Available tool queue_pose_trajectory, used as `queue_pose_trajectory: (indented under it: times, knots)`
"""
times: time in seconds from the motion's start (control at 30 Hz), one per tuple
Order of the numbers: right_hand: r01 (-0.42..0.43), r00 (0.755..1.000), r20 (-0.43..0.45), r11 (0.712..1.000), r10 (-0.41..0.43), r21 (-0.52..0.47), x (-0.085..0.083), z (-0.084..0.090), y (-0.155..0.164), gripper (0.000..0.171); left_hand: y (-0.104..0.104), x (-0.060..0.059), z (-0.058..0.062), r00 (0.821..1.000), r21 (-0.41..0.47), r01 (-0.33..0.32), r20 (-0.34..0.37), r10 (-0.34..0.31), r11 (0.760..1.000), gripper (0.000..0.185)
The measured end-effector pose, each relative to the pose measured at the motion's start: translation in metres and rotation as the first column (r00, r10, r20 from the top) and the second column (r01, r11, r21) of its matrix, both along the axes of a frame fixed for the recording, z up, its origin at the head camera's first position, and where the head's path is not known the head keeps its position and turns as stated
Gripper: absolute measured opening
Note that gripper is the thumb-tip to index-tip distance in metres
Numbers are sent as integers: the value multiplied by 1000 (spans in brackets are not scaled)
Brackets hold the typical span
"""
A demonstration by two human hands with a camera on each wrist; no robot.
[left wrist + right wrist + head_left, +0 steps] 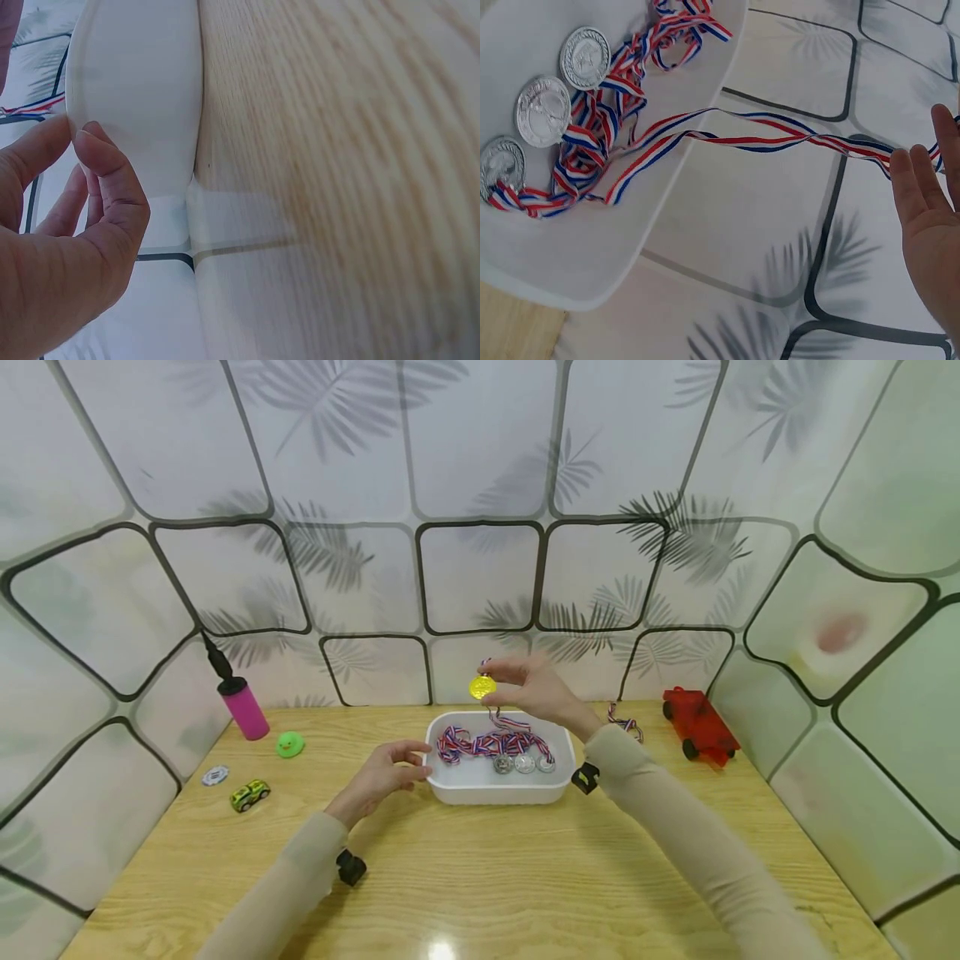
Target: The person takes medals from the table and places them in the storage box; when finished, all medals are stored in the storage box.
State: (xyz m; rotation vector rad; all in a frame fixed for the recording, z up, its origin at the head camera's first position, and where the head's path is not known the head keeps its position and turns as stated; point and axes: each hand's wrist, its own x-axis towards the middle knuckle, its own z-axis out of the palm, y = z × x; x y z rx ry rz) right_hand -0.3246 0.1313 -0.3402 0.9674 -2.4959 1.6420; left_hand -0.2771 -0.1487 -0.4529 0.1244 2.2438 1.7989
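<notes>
Over the far side of a white plastic tub (498, 795), my right hand (542, 689) pinches a gold medal (482, 687). Its red, white and blue ribbon (765, 141) trails down into the tub; the medal itself is out of the right wrist view. Inside lie three silver medals (525, 763) with striped ribbons bunched together (487, 743) behind them. At the tub's left end, my left hand (386, 772) holds the rim between thumb and fingertip, as the left wrist view shows with the left hand (82, 217) close up.
To the left on the wooden table (480, 877) are a pink pump (246, 710), a green rubber duck (290, 744), a poker chip (215, 775) and a small yellow-green toy car (250, 795). Right of the tub lie another striped ribbon (626, 724) and a red toy vehicle (697, 724).
</notes>
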Motion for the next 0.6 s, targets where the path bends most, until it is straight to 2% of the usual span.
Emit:
queue_pose_trajectory:
  times: [0.27, 0.6]
  knots:
    - [-12, 998, 70, 999, 9, 42, -3, -16, -13, 50, 0, 0, 0, 1000, 5, -3, 10, 3, 1000, 45]
    - [-55, 990, 133, 997, 49, 45, -11, -38, -27, 46, 0, -1, -1, 1000, 2, -2, 10, 2, 1000, 45]
